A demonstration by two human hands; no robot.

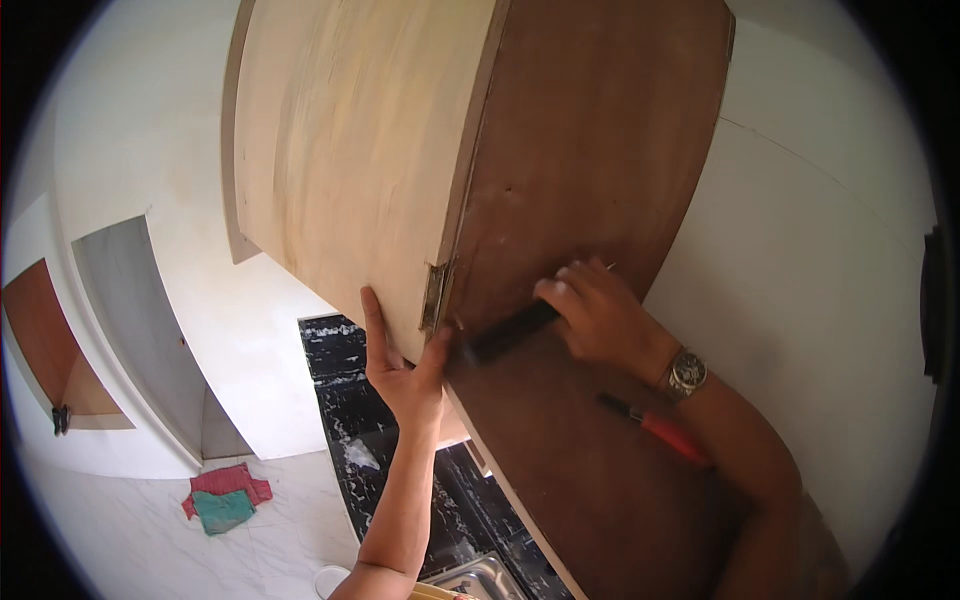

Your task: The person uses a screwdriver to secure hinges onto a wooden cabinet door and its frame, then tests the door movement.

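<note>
A pale wooden cabinet door (350,150) stands upright against a brown wooden panel (590,130). My left hand (405,385) grips the door's bottom corner, thumb near the edge and fingers on the pale face. Just above that thumb, a metal hinge (433,297) sits in the door's edge. My right hand (600,310) is closed round a dark bar-shaped tool (510,332), which points toward the hinge corner. Motion blurs the tool's far end, so its exact kind is unclear. Below my right wrist, a red-handled tool (672,438) with a black end lies on the brown board (600,510).
Black marble-patterned tiles (375,420) and a metal sink (480,580) are lower down, beyond the board's edge. Red and green cloths (225,508) lie on the white floor at left. A white wall (800,250) rises close on the right.
</note>
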